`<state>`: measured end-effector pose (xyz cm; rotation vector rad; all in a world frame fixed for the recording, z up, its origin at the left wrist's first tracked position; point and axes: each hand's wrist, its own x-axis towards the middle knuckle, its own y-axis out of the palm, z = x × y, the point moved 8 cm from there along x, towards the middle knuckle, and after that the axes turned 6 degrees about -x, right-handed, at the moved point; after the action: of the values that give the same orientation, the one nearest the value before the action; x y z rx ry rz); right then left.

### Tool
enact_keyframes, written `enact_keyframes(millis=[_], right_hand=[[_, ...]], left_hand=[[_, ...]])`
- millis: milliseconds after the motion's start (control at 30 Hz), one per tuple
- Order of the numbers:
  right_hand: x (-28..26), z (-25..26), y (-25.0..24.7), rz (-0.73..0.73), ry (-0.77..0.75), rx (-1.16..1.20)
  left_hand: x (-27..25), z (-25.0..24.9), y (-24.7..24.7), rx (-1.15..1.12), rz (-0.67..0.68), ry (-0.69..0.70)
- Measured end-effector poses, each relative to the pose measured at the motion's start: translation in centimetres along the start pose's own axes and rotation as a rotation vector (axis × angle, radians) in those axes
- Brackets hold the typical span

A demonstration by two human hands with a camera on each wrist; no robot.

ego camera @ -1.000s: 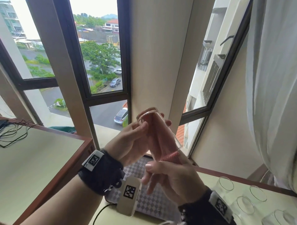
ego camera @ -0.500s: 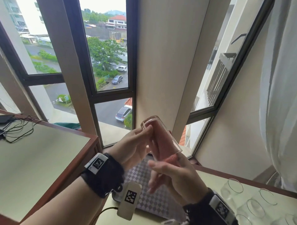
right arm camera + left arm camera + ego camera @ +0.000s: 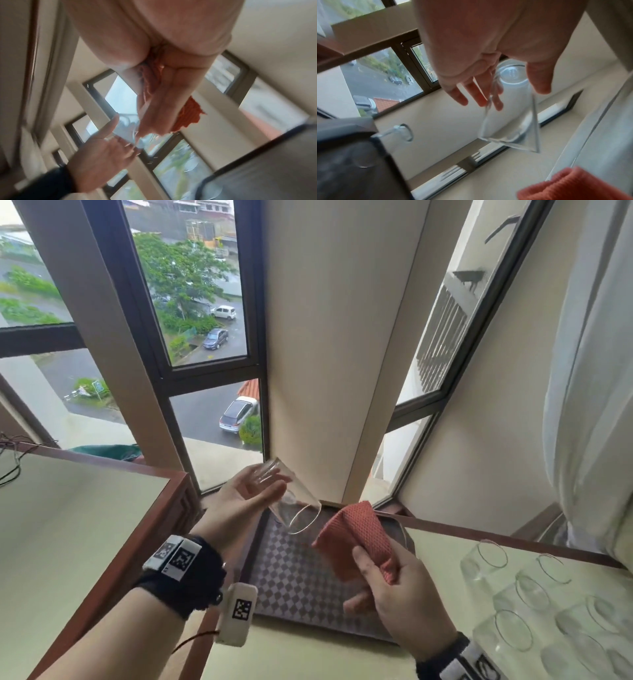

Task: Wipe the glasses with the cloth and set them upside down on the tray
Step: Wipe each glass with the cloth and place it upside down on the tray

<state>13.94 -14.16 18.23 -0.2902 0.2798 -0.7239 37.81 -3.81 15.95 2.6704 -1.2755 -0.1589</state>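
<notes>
Clear tapered drinking glass point(image 3: 293, 501), tilted mouth-down above checkered tray point(image 3: 291, 583), in left-hand grip point(image 3: 239, 501); right-hand grip point(image 3: 400, 594) pinches folded salmon-red cloth point(image 3: 356, 539).

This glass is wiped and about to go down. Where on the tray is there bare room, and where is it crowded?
The checkered tray shows bare pattern between the left hand and the right hand; the glass hangs tilted over its far end. The cloth hides the right part. The unwiped glasses crowd the table on the right.

Right-wrist view motion-blurred; lower-right glasses point(image 3: 582, 642) cut by frame edge.
</notes>
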Motion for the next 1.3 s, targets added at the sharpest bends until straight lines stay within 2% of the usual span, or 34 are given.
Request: enact_keyframes(millis=[67,133,200,300,367,433,567,833,1033,1200,1267,1300], right_hand=[[-0.5,-1.8,-1.2,-0.154,-0.095,-0.335],[-1.3,-3.8,-1.9,-0.263,-0.105,-0.628],[-1.8,-5.6,-2.1,-0.350,-0.073,-0.743],[-2.5,-5.8,-2.5,-0.420,-0.127,-0.923],[-3.2,-5.1,-2.9,-0.392,-0.248,-0.905],[-3.8,-5.2,-3.2,-0.331,-0.281,-0.825],[-4.3,-7.5,-3.6,-0.290,-0.173,-0.755],[-6.8,-10.9,-5.9,-0.311,-0.012,-0.657],[-8.4,-10.9,-9.5,-0.386,0.037,-0.636],[-10.8,-10.6,-14.8,-0.544,0.088,-0.562],[-12.1,-10.4,-17.6,-0.630,0.112,-0.511],[-12.7,-10.5,-19.0,-0.664,0.125,-0.485]], left_hand=[[0.1,2.8,-1.2,0.154,-0.086,-0.021],[0.1,5.8,-1.9,0.283,-0.133,-0.054],[0.4,9.5,-2.6,0.344,-0.171,-0.114],[1.4,13.8,-3.7,0.529,-0.208,-0.179],[2.3,15.6,-4.0,0.653,-0.212,-0.216],[3.2,16.9,-4.5,0.722,-0.227,-0.254],[5.0,19.3,-5.6,0.783,-0.253,-0.326],[8.0,19.1,-5.2,0.842,-0.306,-0.333],[8.2,19.1,-4.6,0.852,-0.366,-0.301],[4.6,16.8,-2.1,0.870,-0.592,-0.354],[1.9,15.4,2.0,0.809,-0.588,-0.233],[0.4,15.2,4.9,0.774,-0.513,-0.140]])
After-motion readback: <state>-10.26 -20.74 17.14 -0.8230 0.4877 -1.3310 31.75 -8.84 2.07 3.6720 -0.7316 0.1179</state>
